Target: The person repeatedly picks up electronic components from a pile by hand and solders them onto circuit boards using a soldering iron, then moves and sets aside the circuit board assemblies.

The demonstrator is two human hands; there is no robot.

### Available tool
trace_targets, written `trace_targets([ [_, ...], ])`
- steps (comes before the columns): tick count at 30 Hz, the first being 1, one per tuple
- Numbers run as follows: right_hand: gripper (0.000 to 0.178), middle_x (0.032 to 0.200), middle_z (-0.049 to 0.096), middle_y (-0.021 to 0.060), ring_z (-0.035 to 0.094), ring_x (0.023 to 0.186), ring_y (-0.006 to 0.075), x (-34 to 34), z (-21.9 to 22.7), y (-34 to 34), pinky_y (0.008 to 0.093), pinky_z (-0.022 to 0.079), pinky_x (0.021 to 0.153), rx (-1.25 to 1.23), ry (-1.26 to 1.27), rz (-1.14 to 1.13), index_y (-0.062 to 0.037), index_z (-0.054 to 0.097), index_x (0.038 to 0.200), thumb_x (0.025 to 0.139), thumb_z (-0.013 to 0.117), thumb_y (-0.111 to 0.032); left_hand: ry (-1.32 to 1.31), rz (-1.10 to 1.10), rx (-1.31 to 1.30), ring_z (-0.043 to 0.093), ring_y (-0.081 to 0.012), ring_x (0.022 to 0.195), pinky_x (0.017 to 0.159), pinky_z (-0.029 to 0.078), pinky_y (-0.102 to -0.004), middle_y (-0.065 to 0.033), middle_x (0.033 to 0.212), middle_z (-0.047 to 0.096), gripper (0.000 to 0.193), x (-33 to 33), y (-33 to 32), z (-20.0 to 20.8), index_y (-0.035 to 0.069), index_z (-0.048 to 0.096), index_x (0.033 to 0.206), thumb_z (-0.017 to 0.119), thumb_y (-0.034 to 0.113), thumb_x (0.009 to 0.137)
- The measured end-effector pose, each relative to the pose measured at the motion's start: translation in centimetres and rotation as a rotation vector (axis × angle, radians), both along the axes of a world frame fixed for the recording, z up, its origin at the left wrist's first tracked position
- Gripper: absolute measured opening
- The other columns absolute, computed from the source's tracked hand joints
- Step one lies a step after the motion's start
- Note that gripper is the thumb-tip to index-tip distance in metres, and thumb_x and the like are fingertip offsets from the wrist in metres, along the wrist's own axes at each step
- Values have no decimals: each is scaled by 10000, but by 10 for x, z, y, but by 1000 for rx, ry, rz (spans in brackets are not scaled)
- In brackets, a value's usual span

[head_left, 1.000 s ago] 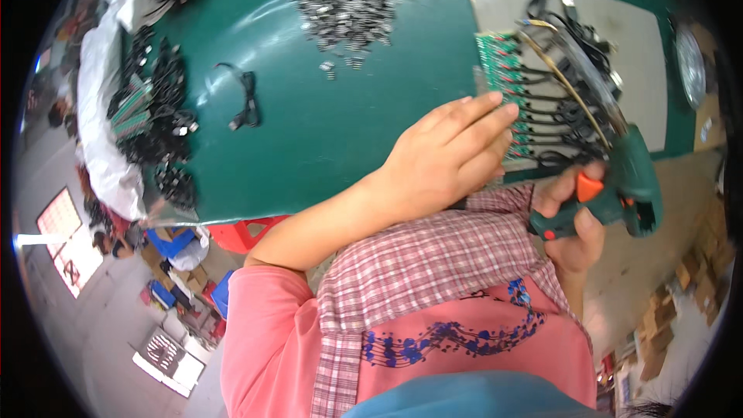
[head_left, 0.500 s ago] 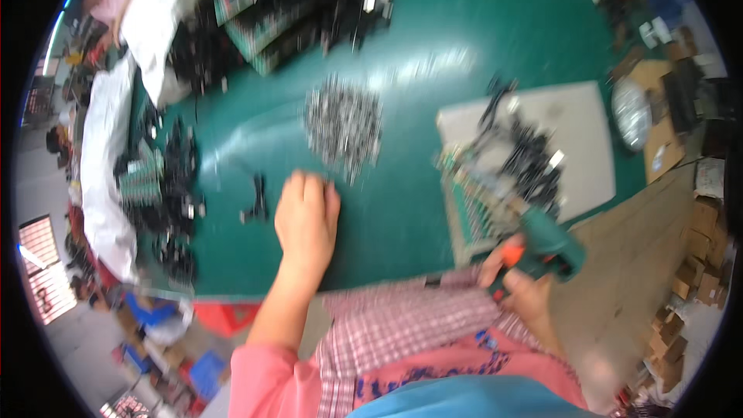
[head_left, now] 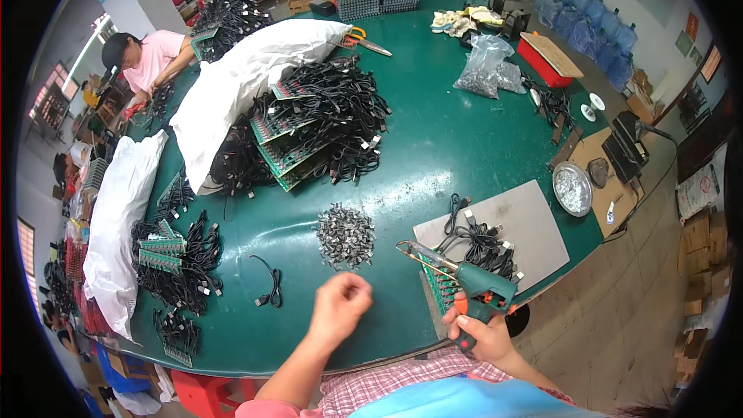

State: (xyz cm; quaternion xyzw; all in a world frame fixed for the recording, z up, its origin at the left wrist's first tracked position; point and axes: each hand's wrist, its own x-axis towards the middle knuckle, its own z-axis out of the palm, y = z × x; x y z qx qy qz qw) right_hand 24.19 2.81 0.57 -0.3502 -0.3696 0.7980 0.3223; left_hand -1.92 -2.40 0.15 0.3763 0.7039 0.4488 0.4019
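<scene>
My right hand (head_left: 481,334) is wrapped round the grip of a green soldering gun (head_left: 486,285) with orange parts. Its thin tip points left, over a green circuit board (head_left: 439,285) at the near edge of a grey sheet. Just in front of a heap of small silvery metal connectors (head_left: 344,237) is my left hand (head_left: 339,310), fingers curled into a pinch. Whatever may be between those fingers is hidden. Black USB cables (head_left: 484,251) lie bundled on the grey sheet (head_left: 538,236), partly behind the gun. A single coiled black cable (head_left: 272,288) rests left of my left hand.
Circuit boards with black cables (head_left: 325,120) are piled beyond the heap, beside a white sack (head_left: 248,70). More cabled boards (head_left: 178,255) lie at the left. A metal dish (head_left: 572,188) and a soldering stand (head_left: 623,147) are at the right. A co-worker (head_left: 155,58) sits far left.
The view has tilted up, showing more of the room. My left hand has shifted slightly right along the near side of the connector heap, its fingers now curled. The soldering gun stays in my right hand.
</scene>
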Motion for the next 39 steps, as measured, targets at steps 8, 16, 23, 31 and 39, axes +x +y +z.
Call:
trace_targets([
  [8, 456, 979, 613, 71, 614, 822, 135, -39, 10, 14, 255, 495, 690, 93, -103, 4, -15, 437, 1278, 869, 640, -34, -619, -185, -12, 548, -60, 709, 643, 455, -210, 8, 821, 602, 126, 56, 20, -6, 11, 590, 942, 623, 125, 903],
  [16, 415, 959, 603, 43, 602, 819, 114, -33, 3, 4, 241, 494, 692, 147, -127, -4, -14, 447, 1253, 878, 624, -23, -627, -184, 28, 606, -91, 814, 742, 489, -224, -31, 872, 622, 86, 67, 8, 0, -8, 562, 943, 579, 75, 929],
  [23, 273, 901, 595, 20, 586, 781, 89, -35, 14, 5, 229, 483, 669, 78, -169, -48, -16, 523, 1125, 874, 628, -33, -280, -193, 309, 569, -114, 685, 611, 471, -255, -59, 838, 610, 74, 76, 6, -4, -1, 568, 893, 623, 46, 883],
  [31, 266, 929, 613, 14, 582, 783, 78, -33, 22, 9, 240, 496, 703, 111, -246, -63, 3, 570, 1115, 856, 636, 1, -56, -350, 324, 523, -106, 592, 528, 443, -258, -55, 764, 550, 63, 67, 15, 15, 2, 590, 871, 638, 29, 840],
  [39, 212, 935, 652, 44, 617, 845, 77, -20, 13, 6, 254, 516, 711, 284, -326, 63, 5, 614, 1028, 825, 676, 10, -303, -479, -58, 534, -62, 664, 599, 450, -228, -21, 755, 601, 47, 52, 22, 31, -6, 592, 889, 617, 24, 863],
])
